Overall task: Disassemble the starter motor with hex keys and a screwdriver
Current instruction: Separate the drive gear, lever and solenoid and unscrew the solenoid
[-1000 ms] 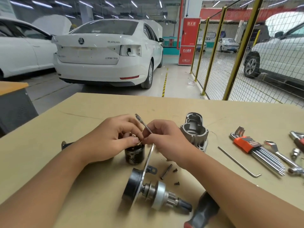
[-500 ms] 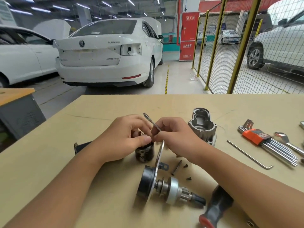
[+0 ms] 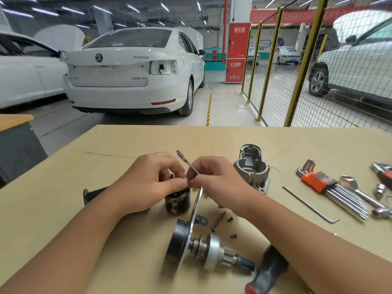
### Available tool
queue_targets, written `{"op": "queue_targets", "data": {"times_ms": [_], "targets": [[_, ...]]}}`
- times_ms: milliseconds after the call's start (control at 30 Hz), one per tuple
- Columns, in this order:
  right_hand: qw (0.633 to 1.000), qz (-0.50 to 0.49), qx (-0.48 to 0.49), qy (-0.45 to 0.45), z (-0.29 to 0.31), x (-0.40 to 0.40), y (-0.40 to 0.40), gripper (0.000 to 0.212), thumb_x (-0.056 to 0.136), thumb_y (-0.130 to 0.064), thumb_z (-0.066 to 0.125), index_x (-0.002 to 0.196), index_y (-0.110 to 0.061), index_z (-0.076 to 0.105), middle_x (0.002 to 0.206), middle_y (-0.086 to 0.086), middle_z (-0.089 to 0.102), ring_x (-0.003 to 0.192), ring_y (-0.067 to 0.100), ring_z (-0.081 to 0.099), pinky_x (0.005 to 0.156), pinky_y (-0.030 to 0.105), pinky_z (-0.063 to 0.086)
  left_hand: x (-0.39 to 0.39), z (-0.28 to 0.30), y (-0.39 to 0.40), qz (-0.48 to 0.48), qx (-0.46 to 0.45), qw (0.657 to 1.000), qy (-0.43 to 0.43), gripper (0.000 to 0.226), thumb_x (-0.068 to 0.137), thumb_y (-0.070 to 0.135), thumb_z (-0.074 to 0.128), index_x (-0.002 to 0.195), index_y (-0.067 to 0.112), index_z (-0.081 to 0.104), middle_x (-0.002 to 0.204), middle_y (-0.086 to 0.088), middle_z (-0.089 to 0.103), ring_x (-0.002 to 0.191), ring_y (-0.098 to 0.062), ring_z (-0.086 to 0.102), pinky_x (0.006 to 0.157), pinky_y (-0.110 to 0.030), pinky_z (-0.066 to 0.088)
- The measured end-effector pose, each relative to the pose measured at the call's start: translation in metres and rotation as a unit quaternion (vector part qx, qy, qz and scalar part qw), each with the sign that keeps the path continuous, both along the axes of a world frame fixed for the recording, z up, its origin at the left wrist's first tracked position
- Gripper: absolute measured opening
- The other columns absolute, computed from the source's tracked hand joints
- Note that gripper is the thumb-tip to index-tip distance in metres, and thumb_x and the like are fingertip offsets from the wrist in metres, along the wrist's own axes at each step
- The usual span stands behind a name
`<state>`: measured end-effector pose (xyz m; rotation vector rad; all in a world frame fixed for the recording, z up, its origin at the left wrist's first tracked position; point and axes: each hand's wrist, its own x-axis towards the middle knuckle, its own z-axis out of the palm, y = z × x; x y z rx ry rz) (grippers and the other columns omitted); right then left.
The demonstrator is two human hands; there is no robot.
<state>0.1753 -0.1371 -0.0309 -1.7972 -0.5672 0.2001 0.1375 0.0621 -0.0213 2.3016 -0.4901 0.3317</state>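
Starter motor's grimy black cylinder (image 3: 177, 203) under both hands; right hand (image 3: 214, 181) pinches flat metal strip (image 3: 187, 162).

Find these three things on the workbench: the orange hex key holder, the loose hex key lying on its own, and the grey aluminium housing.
orange hex key holder (image 3: 318, 181): head view, middle of the plastic clip.
loose hex key (image 3: 307, 204): head view, midway along its long arm.
grey aluminium housing (image 3: 252, 170): head view, its outer front wall.

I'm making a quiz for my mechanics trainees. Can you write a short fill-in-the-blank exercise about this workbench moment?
1. The right hand pinches a thin ____ tool.
2. The hex key set sits in an ____ holder.
3. The single hex key lies loose on the ____.
Missing words: metal; orange; table.
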Motion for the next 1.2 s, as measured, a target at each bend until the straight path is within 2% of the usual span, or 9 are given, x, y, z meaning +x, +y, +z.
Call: {"op": "queue_targets", "data": {"times_ms": [133, 233, 300, 467, 567, 667, 867, 1033, 1200], "targets": [[1.0, 0.002, -0.002, 0.0, 0.0003, 0.0006, -0.0006, 0.011, 0.078, -0.004, 0.067, 0.081, -0.014, 0.069, 0.07, 0.004, 0.063, 0.056, 0.008, 0.05, 0.055, 0.024, 0.04, 0.0004, -0.0014, 0.0007, 0.01, -0.003, 1.0, 0.021, 0.011, 0.082, 0.04, 0.081, 0.086, 0.033, 0.073, 0.071, 0.011, 0.063, 0.058, -0.007, 0.049, 0.057, -0.019, 0.041], [1.0, 0.003, -0.004, -0.006, 0.0001, 0.0019, 0.0004, 0.016, 0.08, -0.002, 0.07, 0.077, -0.018, 0.07, 0.071, 0.007, 0.064, 0.059, 0.012, 0.05, 0.058, 0.028, 0.039, -0.0021, 0.0024, 0.0028, -0.048, 0.0, 0.998, 0.033, 0.011, 0.088, 0.028, 0.068, 0.09, 0.032, 0.078, 0.104, 0.018, 0.071, 0.068, -0.022, 0.056, 0.067, -0.03, 0.047], [1.0, 0.004, -0.002, -0.005, -0.0007, 0.0017, 0.0008, 0.014, 0.078, -0.005, 0.071, 0.076, -0.02, 0.07, 0.072, 0.007, 0.064, 0.061, 0.013, 0.05, 0.059, 0.029, 0.039, -0.0014, 0.0021, 0.0034, -0.051, 0.002, 0.998, 0.02, 0.014, 0.09, 0.017, 0.071, 0.087, 0.029, 0.079, 0.108, 0.018, 0.07, 0.069, -0.023, 0.056, 0.068, -0.03, 0.048], [1.0, 0.001, 0.005, 0.007, -0.0017, 0.0007, 0.0022, 0.011, 0.067, -0.017, 0.065, 0.076, -0.019, 0.069, 0.068, 0.003, 0.061, 0.056, 0.009, 0.048, 0.053, 0.025, 0.038, 0.0005, -0.0014, -0.0012, 0.028, -0.023, 0.999, 0.003, 0.02, 0.076, 0.036, 0.088, 0.081, 0.023, 0.073, 0.068, 0.003, 0.062, 0.058, -0.007, 0.049, 0.057, -0.021, 0.042], [1.0, 0.006, 0.002, 0.004, -0.0026, 0.0023, 0.0011, 0.008, 0.072, -0.012, 0.068, 0.08, -0.014, 0.07, 0.072, 0.012, 0.062, 0.062, 0.013, 0.049, 0.059, 0.03, 0.038, -0.0029, 0.004, 0.002, -0.037, -0.006, 0.999, 0.032, 0.005, 0.085, 0.029, 0.079, 0.089, 0.03, 0.077, 0.086, 0.014, 0.069, 0.065, -0.014, 0.053, 0.063, -0.025, 0.046], [1.0, 0.013, 0.0, 0.0, -0.0029, 0.0024, 0.0002, 0.013, 0.072, -0.014, 0.069, 0.084, -0.011, 0.07, 0.081, 0.025, 0.066, 0.062, 0.014, 0.049, 0.059, 0.03, 0.038, -0.0032, 0.0031, 0.0041, -0.06, 0.009, 0.998, 0.018, 0.018, 0.088, 0.011, 0.077, 0.086, 0.029, 0.078, 0.098, 0.022, 0.069, 0.071, -0.018, 0.056, 0.067, -0.027, 0.048], [1.0, 0.007, 0.002, 0.011, -0.0032, 0.0019, 0.0016, 0.02, 0.067, -0.018, 0.067, 0.084, -0.009, 0.069, 0.072, 0.006, 0.058, 0.056, 0.009, 0.045, 0.054, 0.024, 0.035, -0.0001, 0.0002, 0.0022, 0.017, -0.016, 0.999, 0.034, 0.024, 0.073, 0.049, 0.081, 0.088, 0.034, 0.07, 0.073, 0.002, 0.065, 0.064, -0.014, 0.055, 0.061, -0.023, 0.045], [1.0, 0.004, -0.003, 0.009, -0.0038, 0.0033, 0.0005, 0.007, 0.079, -0.004, 0.07, 0.084, -0.008, 0.069, 0.076, 0.009, 0.061, 0.056, 0.008, 0.044, 0.056, 0.026, 0.034, -0.0025, 0.0029, 0.0047, -0.064, 0.009, 0.998, 0.024, 0.009, 0.087, 0.022, 0.071, 0.088, 0.028, 0.077, 0.098, 0.021, 0.068, 0.071, -0.012, 0.057, 0.07, -0.024, 0.047], [1.0, 0.005, -0.001, 0.012, -0.0033, 0.0026, 0.0009, 0.009, 0.077, -0.006, 0.069, 0.086, -0.006, 0.068, 0.076, 0.009, 0.06, 0.052, 0.006, 0.043, 0.054, 0.024, 0.033, 0.0, 0.0019, 0.0045, -0.005, -0.012, 0.999, 0.044, 0.031, 0.073, 0.056, 0.075, 0.092, 0.033, 0.07, 0.077, 0.002, 0.066, 0.068, -0.015, 0.057, 0.067, -0.034, 0.049]]}}
